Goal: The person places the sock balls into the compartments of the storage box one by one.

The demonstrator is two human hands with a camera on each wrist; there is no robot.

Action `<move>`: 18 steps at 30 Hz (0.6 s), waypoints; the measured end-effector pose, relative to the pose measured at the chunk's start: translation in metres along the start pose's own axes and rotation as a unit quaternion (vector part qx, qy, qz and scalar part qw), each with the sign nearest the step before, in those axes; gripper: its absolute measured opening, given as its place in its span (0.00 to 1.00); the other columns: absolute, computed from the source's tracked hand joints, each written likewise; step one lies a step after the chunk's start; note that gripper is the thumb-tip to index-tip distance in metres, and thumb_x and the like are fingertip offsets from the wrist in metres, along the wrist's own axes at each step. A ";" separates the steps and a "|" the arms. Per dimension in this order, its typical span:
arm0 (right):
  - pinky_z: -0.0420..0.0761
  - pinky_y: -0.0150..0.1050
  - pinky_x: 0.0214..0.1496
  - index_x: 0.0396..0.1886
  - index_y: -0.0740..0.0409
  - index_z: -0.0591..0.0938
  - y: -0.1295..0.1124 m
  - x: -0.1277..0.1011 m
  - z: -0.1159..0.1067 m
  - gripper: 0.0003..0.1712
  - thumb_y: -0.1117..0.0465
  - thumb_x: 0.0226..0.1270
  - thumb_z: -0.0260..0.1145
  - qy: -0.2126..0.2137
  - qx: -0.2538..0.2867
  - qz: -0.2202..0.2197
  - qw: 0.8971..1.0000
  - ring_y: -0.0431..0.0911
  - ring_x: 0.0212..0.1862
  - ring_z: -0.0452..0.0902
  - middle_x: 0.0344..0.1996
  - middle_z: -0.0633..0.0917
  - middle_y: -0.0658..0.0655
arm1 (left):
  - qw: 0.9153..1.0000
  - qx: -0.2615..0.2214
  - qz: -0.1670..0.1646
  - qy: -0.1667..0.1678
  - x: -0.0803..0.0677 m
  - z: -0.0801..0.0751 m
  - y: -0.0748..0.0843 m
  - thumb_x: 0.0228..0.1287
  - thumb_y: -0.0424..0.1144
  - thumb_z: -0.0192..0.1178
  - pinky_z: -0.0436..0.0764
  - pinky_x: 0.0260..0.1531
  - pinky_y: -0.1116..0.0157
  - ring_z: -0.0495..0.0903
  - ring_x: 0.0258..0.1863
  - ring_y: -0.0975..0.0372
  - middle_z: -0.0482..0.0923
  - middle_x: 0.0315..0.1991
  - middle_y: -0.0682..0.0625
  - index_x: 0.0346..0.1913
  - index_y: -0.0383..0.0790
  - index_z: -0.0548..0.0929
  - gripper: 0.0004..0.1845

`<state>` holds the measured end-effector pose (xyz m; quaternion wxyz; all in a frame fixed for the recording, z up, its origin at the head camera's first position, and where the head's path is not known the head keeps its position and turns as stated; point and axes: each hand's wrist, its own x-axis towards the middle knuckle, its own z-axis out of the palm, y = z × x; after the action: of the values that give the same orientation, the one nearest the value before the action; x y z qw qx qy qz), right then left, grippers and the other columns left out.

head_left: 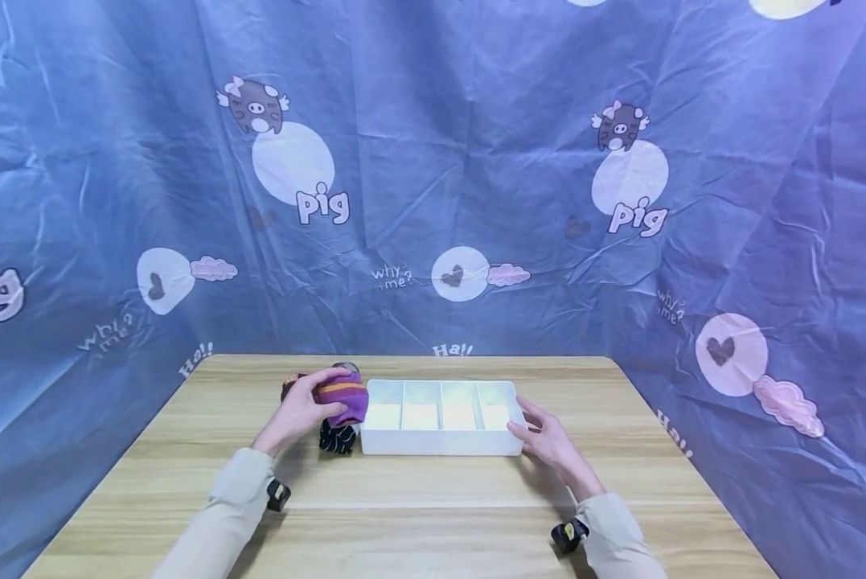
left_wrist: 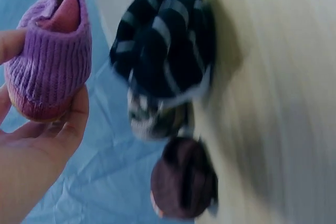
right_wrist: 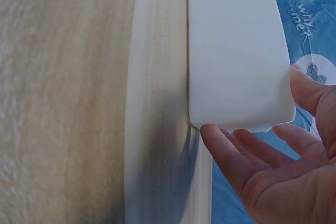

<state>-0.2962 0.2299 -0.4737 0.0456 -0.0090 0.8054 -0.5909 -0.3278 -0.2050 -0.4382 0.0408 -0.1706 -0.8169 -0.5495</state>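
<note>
- Left wrist view shows the left hand [left_wrist: 31,150] with thumb and fingers curled round a rolled purple sock [left_wrist: 50,61], pinching it from both sides; its ribbed cuff faces the camera and a pinkish-red lining shows at the opening.
- Just beside that sock lies a black sock [left_wrist: 163,51] with pale stripes, rolled into a ball on the table [left_wrist: 283,103], and below it in the frame sits a dark maroon sock [left_wrist: 181,179], also rolled. This view is blurred, so finer detail cannot be told.
- Head view places the left hand [head_left: 298,410] at the left end of the white tray [head_left: 440,444], the purple sock [head_left: 342,398] held above the black sock [head_left: 337,438] and close to the tray's left wall. An orange band crosses the purple sock.
- Right wrist view shows the right hand [right_wrist: 278,171] with fingers straight and relaxed, fingertips touching the tray's rounded corner [right_wrist: 236,77] and the thumb along its far edge; it grips nothing.
- Head view has the right hand [head_left: 548,438] resting against the tray's right end.
- The tray stands mid-table and is split by dividers into four compartments side by side.
- Between the left hand and the tray, the black sock lies close to the tray's near left corner.
- Behind the table hangs a blue cloth [head_left: 476,161] printed with pigs, hearts and clouds.
</note>
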 end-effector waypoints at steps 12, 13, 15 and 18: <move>0.82 0.50 0.56 0.76 0.62 0.58 -0.002 -0.002 0.003 0.39 0.62 0.69 0.64 0.003 0.006 -0.001 1.000 0.65 0.62 0.73 0.67 0.65 0.78 | 1.000 -0.011 0.011 -0.012 0.019 0.039 0.001 0.50 0.24 0.69 0.80 0.43 0.67 0.80 0.45 0.54 0.75 0.58 0.37 0.60 0.40 0.79 0.30; 0.82 0.49 0.55 0.76 0.63 0.58 -0.002 -0.003 0.004 0.39 0.62 0.70 0.63 0.002 0.006 -0.004 1.000 0.64 0.61 0.74 0.67 0.65 0.78 | 1.000 -0.008 0.006 -0.014 0.019 0.041 0.001 0.51 0.24 0.69 0.80 0.42 0.68 0.80 0.44 0.55 0.75 0.57 0.37 0.60 0.40 0.80 0.30; 0.83 0.49 0.54 0.75 0.63 0.58 -0.002 -0.003 0.004 0.39 0.62 0.70 0.63 0.005 0.008 -0.008 1.000 0.64 0.60 0.75 0.67 0.65 0.79 | 1.000 -0.005 0.006 -0.016 0.019 0.044 0.004 0.51 0.23 0.68 0.79 0.42 0.68 0.79 0.44 0.55 0.75 0.57 0.35 0.60 0.38 0.79 0.29; 0.83 0.49 0.54 0.75 0.63 0.58 -0.004 -0.003 0.003 0.39 0.63 0.70 0.63 0.009 0.007 -0.009 1.000 0.65 0.61 0.75 0.67 0.65 0.79 | 1.000 -0.002 0.006 -0.020 0.016 0.046 0.015 0.52 0.22 0.66 0.78 0.44 0.67 0.78 0.45 0.55 0.75 0.58 0.34 0.60 0.35 0.79 0.29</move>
<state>-0.2935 0.2255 -0.4706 0.0325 -0.0108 0.8018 -0.5966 -0.3329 -0.1542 -0.4392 0.0272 -0.1868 -0.8155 -0.5470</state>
